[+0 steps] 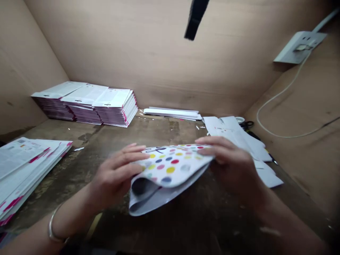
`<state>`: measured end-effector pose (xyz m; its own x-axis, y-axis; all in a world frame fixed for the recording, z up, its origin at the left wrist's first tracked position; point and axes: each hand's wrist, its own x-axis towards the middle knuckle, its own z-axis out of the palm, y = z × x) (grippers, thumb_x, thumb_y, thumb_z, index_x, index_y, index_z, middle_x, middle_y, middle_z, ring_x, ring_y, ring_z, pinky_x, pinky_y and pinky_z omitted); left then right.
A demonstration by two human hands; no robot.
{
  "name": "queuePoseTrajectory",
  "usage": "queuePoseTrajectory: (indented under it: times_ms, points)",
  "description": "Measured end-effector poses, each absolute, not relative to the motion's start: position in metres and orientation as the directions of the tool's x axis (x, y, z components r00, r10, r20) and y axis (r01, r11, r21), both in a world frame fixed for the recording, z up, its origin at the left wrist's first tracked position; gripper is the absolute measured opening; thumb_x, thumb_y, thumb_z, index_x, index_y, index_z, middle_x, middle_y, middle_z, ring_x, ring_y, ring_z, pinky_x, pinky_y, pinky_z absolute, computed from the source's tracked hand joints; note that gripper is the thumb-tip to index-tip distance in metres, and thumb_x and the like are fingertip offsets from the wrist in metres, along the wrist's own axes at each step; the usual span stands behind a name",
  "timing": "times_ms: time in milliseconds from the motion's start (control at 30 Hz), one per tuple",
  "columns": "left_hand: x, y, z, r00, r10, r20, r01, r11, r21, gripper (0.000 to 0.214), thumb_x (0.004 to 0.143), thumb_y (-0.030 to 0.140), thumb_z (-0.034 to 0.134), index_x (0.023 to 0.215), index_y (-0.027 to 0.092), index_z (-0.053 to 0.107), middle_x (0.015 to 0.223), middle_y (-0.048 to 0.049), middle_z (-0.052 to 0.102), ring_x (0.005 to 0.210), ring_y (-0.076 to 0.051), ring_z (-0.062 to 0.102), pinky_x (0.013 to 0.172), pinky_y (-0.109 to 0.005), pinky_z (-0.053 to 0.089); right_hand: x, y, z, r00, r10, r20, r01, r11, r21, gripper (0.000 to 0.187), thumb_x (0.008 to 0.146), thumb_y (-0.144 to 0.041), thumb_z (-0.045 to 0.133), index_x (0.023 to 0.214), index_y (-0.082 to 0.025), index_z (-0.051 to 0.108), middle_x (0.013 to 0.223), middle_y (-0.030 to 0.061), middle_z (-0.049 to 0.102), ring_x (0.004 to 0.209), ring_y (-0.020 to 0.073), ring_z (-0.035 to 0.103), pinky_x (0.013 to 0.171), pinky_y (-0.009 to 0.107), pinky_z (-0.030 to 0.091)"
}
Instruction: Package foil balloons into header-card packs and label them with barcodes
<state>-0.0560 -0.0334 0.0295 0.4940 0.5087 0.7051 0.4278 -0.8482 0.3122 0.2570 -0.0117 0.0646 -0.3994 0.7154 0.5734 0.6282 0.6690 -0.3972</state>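
A white card printed with coloured dots [170,166] is bent over into a curl above the dark worktop. My left hand [117,175] grips its left edge, fingers pressed along the top. My right hand [231,161] holds the right edge, fingers laid over the card and thumb under it. The card's lower flap [156,202] hangs toward me. A metal bangle [54,226] sits on my left wrist.
Three stacks of flat printed cards [87,102] stand at the back left. Another pile [23,166] lies at the left edge. Loose white sheets [239,136] and scissors [247,124] lie at the right. A wall socket [300,47] with a white cable [278,95] is on the right panel.
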Motion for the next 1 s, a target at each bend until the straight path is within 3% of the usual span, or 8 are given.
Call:
queuePoseTrajectory:
  times_ms: [100, 200, 300, 467, 633, 767, 900, 1000]
  points:
    - [-0.068, -0.052, -0.014, 0.617, 0.617, 0.488, 0.560, -0.781, 0.279, 0.016, 0.084, 0.013, 0.051, 0.092, 0.021, 0.062, 0.121, -0.0087, 0.063, 0.125, -0.025, 0.048, 0.107, -0.045, 0.037, 0.255, -0.056, 0.020, -0.605, 0.607, 0.515, 0.610, 0.769, -0.191, 0.020, 0.087, -0.012, 0.052, 0.097, -0.021, 0.067, 0.123, 0.0090, 0.062, 0.122, 0.0247, 0.050, 0.101, 0.043, 0.046]
    - [-0.074, -0.063, -0.040, 0.677, 0.696, 0.241, 0.631, -0.716, 0.298, 0.023, 0.087, 0.012, 0.043, 0.096, 0.019, 0.062, 0.123, -0.0090, 0.062, 0.122, -0.022, 0.051, 0.106, -0.040, 0.039, 0.252, -0.082, -0.015, -0.697, 0.660, 0.279, 0.603, 0.751, -0.269, 0.035, 0.084, -0.005, 0.046, 0.111, -0.017, 0.064, 0.128, 0.0110, 0.058, 0.127, 0.0232, 0.045, 0.104, 0.041, 0.043]
    - [-0.076, -0.065, -0.042, 0.699, 0.703, 0.132, 0.633, -0.693, 0.344, 0.032, 0.088, 0.013, 0.042, 0.116, 0.021, 0.056, 0.127, -0.0072, 0.060, 0.119, -0.020, 0.053, 0.107, -0.041, 0.037, 0.250, -0.091, -0.025, -0.675, 0.729, 0.111, 0.642, 0.655, -0.399, 0.055, 0.077, -0.004, 0.046, 0.131, -0.017, 0.050, 0.135, 0.0110, 0.052, 0.128, 0.0215, 0.044, 0.107, 0.041, 0.038]
    - [-0.077, -0.069, -0.034, 0.657, 0.742, 0.129, 0.655, -0.648, 0.390, 0.022, 0.090, 0.019, 0.046, 0.104, 0.026, 0.061, 0.116, -0.0021, 0.066, 0.113, -0.021, 0.054, 0.098, -0.042, 0.037, 0.249, -0.089, -0.020, -0.589, 0.795, 0.144, 0.639, 0.567, -0.519, 0.037, 0.082, -0.007, 0.045, 0.108, -0.022, 0.065, 0.122, 0.0087, 0.061, 0.116, 0.0222, 0.052, 0.102, 0.044, 0.040]
    - [-0.064, -0.075, -0.030, 0.395, 0.915, 0.079, 0.812, -0.388, 0.436, 0.020, 0.092, 0.026, 0.041, 0.088, 0.023, 0.060, 0.085, -0.0032, 0.065, 0.087, -0.022, 0.056, 0.076, -0.037, 0.040, 0.246, -0.078, -0.020, -0.365, 0.929, 0.062, 0.719, 0.324, -0.614, 0.027, 0.090, -0.023, 0.041, 0.073, -0.020, 0.061, 0.078, 0.0041, 0.064, 0.075, 0.0177, 0.059, 0.068, 0.028, 0.047]
    - [-0.046, -0.069, -0.031, 0.208, 0.976, 0.062, 0.896, -0.216, 0.388, 0.022, 0.092, 0.029, 0.038, 0.077, 0.020, 0.051, 0.076, -0.0043, 0.058, 0.076, -0.023, 0.054, 0.069, -0.036, 0.039, 0.239, -0.067, -0.023, -0.197, 0.980, 0.021, 0.820, 0.177, -0.544, 0.034, 0.092, -0.038, 0.038, 0.065, -0.021, 0.051, 0.062, 0.0002, 0.058, 0.058, 0.0166, 0.054, 0.056, 0.027, 0.038]
    - [-0.039, -0.061, -0.035, 0.091, 0.994, 0.060, 0.865, -0.108, 0.489, 0.015, 0.089, 0.030, 0.046, 0.099, 0.019, 0.049, 0.079, -0.0026, 0.062, 0.078, -0.022, 0.059, 0.073, -0.036, 0.039, 0.233, -0.058, -0.027, -0.076, 0.997, -0.017, 0.911, 0.063, -0.408, 0.028, 0.090, -0.039, 0.038, 0.075, -0.021, 0.054, 0.066, 0.0034, 0.061, 0.060, 0.0196, 0.057, 0.055, 0.027, 0.035]
    - [-0.038, -0.061, -0.035, 0.078, 0.995, 0.062, 0.880, -0.098, 0.464, 0.017, 0.090, 0.028, 0.044, 0.102, 0.019, 0.051, 0.076, -0.0025, 0.062, 0.076, -0.022, 0.059, 0.071, -0.035, 0.039, 0.230, -0.053, -0.028, -0.052, 0.997, -0.057, 0.953, 0.032, -0.302, 0.026, 0.091, -0.037, 0.039, 0.082, -0.020, 0.057, 0.070, 0.0055, 0.063, 0.064, 0.0219, 0.060, 0.056, 0.027, 0.034]
